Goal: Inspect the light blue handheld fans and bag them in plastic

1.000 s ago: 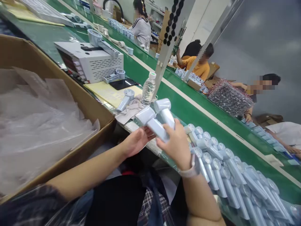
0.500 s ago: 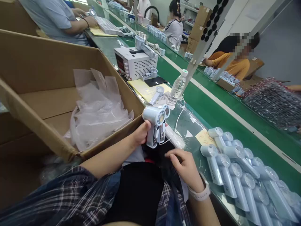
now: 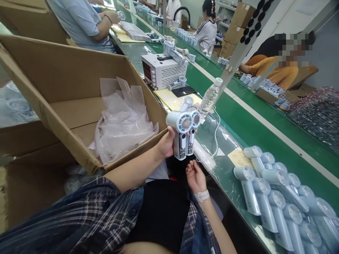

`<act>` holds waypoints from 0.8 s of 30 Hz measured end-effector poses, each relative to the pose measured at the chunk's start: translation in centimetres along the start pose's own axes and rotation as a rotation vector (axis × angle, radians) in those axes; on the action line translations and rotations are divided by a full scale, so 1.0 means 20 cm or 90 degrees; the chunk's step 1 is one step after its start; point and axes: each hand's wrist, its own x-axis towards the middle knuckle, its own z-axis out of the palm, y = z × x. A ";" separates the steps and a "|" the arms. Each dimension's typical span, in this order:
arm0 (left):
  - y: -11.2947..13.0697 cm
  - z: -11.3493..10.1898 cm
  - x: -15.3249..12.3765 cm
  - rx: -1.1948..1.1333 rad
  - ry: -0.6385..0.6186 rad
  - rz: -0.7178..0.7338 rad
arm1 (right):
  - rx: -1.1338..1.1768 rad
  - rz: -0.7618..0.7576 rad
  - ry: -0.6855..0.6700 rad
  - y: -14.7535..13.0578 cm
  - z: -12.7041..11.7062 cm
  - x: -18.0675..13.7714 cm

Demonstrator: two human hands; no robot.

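My left hand (image 3: 167, 143) is closed around two light blue handheld fans, side by side and upright. The nearer fan (image 3: 178, 121) faces right with its round grille, and its handle is open, baring a circuit board and metal parts. Partly behind it, the second fan (image 3: 195, 119) also has an uncovered handle. Just below the handles is my right hand (image 3: 195, 176), palm up with fingers curled in; what they hold, if anything, is hidden. A thin white cable (image 3: 217, 132) loops over the table edge towards that hand.
A cardboard box (image 3: 63, 70) with clear plastic bags (image 3: 122, 123) stands at left. Rows of fans (image 3: 275, 197) lie on the green table at right. Behind are a white power supply (image 3: 164, 70), a phone (image 3: 183, 91) and a water bottle (image 3: 210, 97). Several co-workers sit farther off.
My right hand has turned palm up and moved left, closer beneath the fans. The two fans stay in my left hand, turned a little more towards me. The view has shifted left.
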 end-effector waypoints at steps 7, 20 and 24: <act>-0.07 0.09 0.05 -0.077 -0.034 -0.034 | 0.106 0.039 0.002 -0.04 -0.03 -0.02; -0.04 0.04 0.04 -0.059 -0.019 -0.030 | -0.053 -0.270 0.085 -0.11 -0.09 -0.46; -0.07 0.13 0.08 -0.096 -0.038 -0.064 | -0.228 -0.593 0.121 -0.37 0.04 -0.54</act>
